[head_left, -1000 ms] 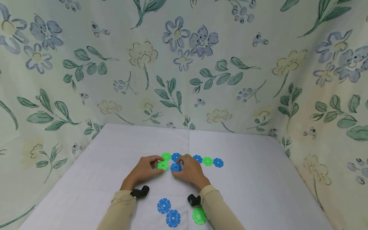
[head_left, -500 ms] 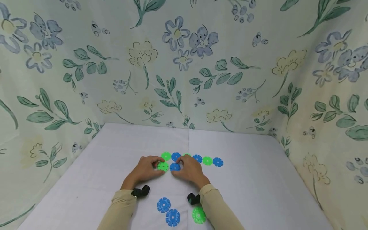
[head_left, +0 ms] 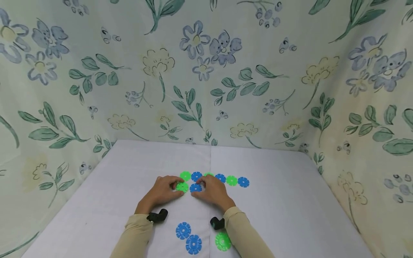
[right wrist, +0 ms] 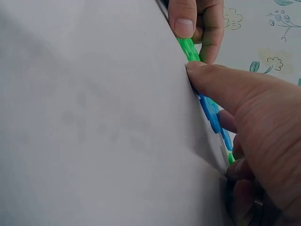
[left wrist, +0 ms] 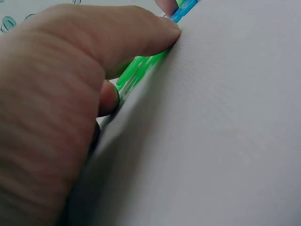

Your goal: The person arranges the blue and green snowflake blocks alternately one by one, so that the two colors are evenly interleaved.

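Note:
In the head view my left hand grips a green notched disc between thumb and fingers, flat on the cloth. Just right of it, my right hand holds a blue disc the same way. The left wrist view shows the left thumb along the green disc's edge. Seen from the right wrist, the blue disc lies between right thumb and fingertip. Behind both runs a row of green and blue discs, partly hidden by the right hand.
Nearer the front lie two blue discs, close together, and a green disc beside the right sleeve. White cloth covers the table; a floral curtain stands behind and at the sides.
Compared with a second ago, the two held discs look more level with each other, the blue one shifted slightly left. Both hands keep their hold, and the head view has shifted a little.

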Action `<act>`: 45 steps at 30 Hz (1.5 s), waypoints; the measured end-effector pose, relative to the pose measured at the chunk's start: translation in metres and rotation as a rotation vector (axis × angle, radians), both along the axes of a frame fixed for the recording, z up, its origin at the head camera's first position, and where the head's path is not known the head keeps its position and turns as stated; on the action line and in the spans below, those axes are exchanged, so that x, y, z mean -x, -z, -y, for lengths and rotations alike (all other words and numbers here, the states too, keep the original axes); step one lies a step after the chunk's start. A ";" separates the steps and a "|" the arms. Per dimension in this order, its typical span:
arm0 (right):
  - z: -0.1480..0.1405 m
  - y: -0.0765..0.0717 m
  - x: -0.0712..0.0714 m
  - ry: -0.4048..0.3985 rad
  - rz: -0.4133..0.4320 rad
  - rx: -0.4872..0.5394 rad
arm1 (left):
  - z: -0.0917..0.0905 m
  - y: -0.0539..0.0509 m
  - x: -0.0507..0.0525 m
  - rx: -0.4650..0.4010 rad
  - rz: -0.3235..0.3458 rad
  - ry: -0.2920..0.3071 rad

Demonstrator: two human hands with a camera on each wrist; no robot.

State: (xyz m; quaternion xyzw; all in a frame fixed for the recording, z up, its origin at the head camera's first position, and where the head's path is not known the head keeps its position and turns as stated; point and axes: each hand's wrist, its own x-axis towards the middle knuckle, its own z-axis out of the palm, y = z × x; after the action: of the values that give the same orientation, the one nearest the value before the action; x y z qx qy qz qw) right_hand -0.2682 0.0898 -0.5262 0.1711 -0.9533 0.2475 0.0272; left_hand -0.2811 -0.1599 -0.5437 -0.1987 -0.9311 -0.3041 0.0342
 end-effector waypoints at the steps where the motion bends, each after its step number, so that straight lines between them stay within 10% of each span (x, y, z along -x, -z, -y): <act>1: 0.000 0.000 0.000 0.001 -0.001 -0.005 | 0.000 0.000 0.000 -0.002 -0.001 0.006; 30: -0.003 -0.005 -0.005 -0.015 0.027 0.008 | -0.001 -0.002 0.000 0.022 0.006 0.012; 45: -0.019 -0.035 -0.018 0.035 -0.011 0.019 | -0.003 -0.004 -0.004 0.018 0.025 -0.009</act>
State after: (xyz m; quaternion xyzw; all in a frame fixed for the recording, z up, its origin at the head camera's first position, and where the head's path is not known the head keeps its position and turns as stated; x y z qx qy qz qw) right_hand -0.2504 0.1086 -0.4914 0.1557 -0.9535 0.2552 0.0384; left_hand -0.2776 -0.1569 -0.5396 -0.1910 -0.9350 -0.2979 0.0222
